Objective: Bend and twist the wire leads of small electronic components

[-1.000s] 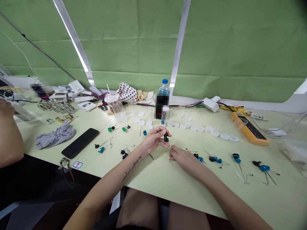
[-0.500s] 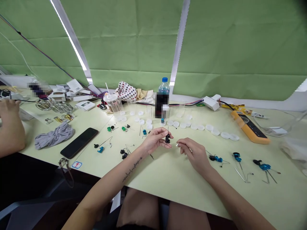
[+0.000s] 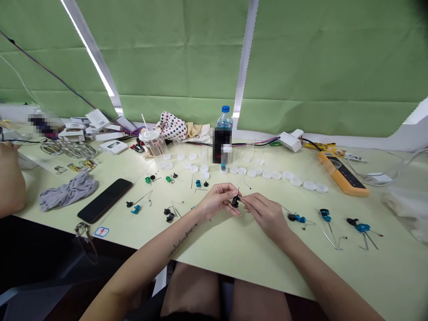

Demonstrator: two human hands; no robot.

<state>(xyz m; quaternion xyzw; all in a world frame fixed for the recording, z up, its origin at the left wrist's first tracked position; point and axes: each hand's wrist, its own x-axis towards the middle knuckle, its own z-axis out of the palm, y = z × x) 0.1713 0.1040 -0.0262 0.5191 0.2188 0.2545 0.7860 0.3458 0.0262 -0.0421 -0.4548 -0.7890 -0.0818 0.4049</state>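
My left hand (image 3: 219, 199) pinches a small black cylindrical part (image 3: 235, 203) with light lettering on its side. A thin bent wire (image 3: 245, 179) with a dark tip rises behind the fingers; whether it is joined to the part I cannot tell. My right hand (image 3: 267, 213) is closed, with thumb and forefinger on a small silver metal piece (image 3: 241, 198) that meets the black part's right side. Fingers hide most of that piece. On the table to the right lie blue-and-black parts (image 3: 297, 218) with bent metal rods.
White round caps (image 3: 276, 175) run across the table behind my hands, near a bottle (image 3: 225, 118). A yellow multimeter (image 3: 343, 174) lies at right. Left are a phone (image 3: 104, 200), a grey cloth (image 3: 68, 191), green parts (image 3: 169, 179), and another person's arm (image 3: 11, 178).
My right hand has moved left, bringing the silver piece against the black part. The black part has tilted slightly in my left hand. The whole view has shifted a little.
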